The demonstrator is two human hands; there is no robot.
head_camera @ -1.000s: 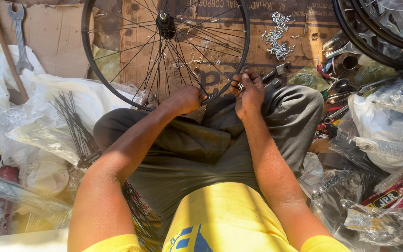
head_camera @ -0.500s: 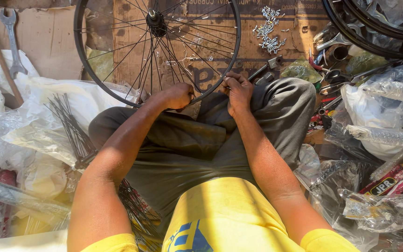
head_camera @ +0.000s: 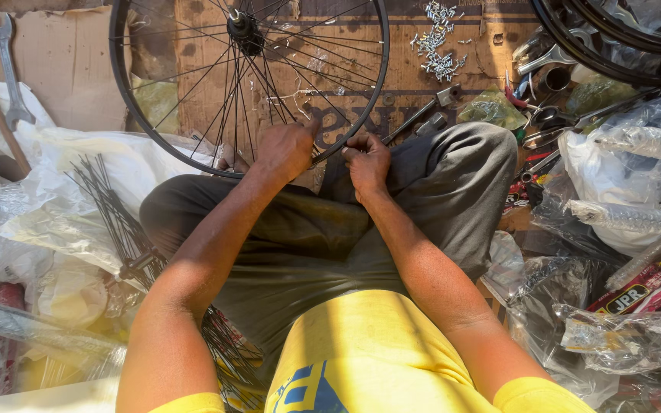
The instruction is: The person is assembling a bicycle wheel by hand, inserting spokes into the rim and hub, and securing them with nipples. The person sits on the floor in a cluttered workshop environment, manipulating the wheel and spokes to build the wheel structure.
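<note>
A wrench (head_camera: 5,69) lies at the far left on cardboard (head_camera: 63,69), beside a loose bundle of spokes (head_camera: 112,218). A spoked bicycle wheel (head_camera: 250,76) stands against the seated person's knees. The left hand (head_camera: 284,149) curls closed at the wheel's lower rim; the right hand (head_camera: 366,164) pinches that rim just beside it. Small metal nipples (head_camera: 437,42) lie scattered further right.

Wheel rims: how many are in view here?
3. One spoked wheel rim rests at the person's knees, under the left hand and right hand. Two dark rims overlap at the top right corner, partly cropped; more may be hidden.
</note>
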